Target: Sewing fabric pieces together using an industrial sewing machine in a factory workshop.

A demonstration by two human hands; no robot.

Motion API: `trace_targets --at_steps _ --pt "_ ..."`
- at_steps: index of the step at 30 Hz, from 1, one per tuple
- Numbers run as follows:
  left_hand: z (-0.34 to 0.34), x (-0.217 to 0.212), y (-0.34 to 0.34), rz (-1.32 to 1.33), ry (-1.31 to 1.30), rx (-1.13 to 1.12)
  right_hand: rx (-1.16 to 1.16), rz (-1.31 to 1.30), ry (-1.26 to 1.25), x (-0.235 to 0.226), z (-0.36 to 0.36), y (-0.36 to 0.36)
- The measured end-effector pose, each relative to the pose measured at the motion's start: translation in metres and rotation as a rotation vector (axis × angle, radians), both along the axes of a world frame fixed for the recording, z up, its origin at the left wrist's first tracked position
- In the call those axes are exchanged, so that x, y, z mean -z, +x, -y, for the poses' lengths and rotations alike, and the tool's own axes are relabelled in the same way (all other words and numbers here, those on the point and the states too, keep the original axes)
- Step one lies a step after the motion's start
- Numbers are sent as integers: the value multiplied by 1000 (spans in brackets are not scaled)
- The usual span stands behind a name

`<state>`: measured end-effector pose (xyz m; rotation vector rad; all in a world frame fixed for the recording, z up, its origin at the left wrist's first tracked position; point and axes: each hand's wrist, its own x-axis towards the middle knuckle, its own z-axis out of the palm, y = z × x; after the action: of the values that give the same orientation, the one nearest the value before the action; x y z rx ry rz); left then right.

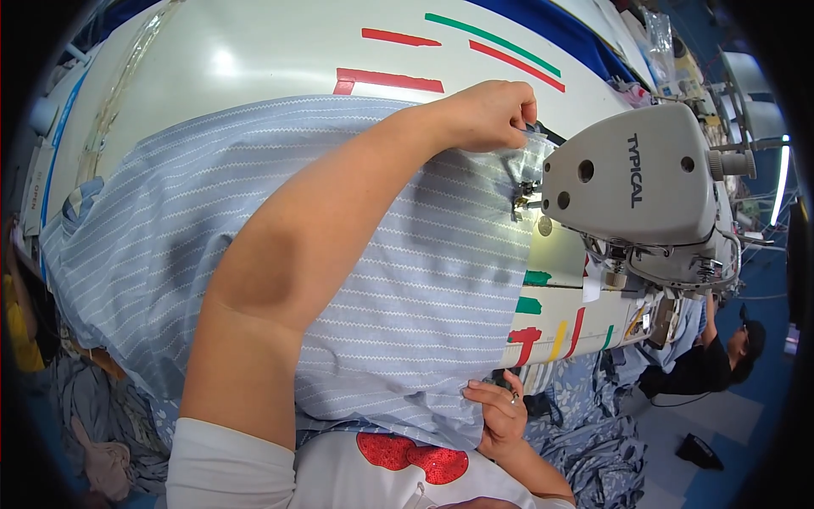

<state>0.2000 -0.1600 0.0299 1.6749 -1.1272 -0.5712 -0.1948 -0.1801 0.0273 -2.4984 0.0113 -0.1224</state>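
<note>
A large piece of light blue striped fabric [407, 280] with white zigzag lines lies over the white table in front of me. My left hand [496, 117] reaches across it and pinches its far right corner, beside the sewing machine head [632, 174]. Close to my body, my right hand [502, 414], with a ring on it, grips the near right edge of the same fabric. The fabric's right edge runs under the presser foot [519, 204], which is lit by the machine's lamp. Whether the needle is down in the cloth I cannot tell.
Red, green and yellow tape strips [403, 82] mark the white table [254, 51]. Piles of blue patterned cloth [593, 433] lie below its near right side, with more cloth [102, 424] at lower left. A person in black [712, 356] is at far right; a yellow garment shows at far left.
</note>
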Motion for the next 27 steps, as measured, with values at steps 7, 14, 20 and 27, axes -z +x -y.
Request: trace_targets --at_steps 7,14,20,27 --pt "13 13 -15 279 -61 -95 16 36 38 -1 -2 -2" --pt "27 28 -7 828 -156 -167 13 149 1 4 -4 -9" --pt "11 1 -43 990 149 -323 39 255 30 14 -9 -14" --pt "-75 7 -107 1128 75 -331 10 315 89 21 1 -17"
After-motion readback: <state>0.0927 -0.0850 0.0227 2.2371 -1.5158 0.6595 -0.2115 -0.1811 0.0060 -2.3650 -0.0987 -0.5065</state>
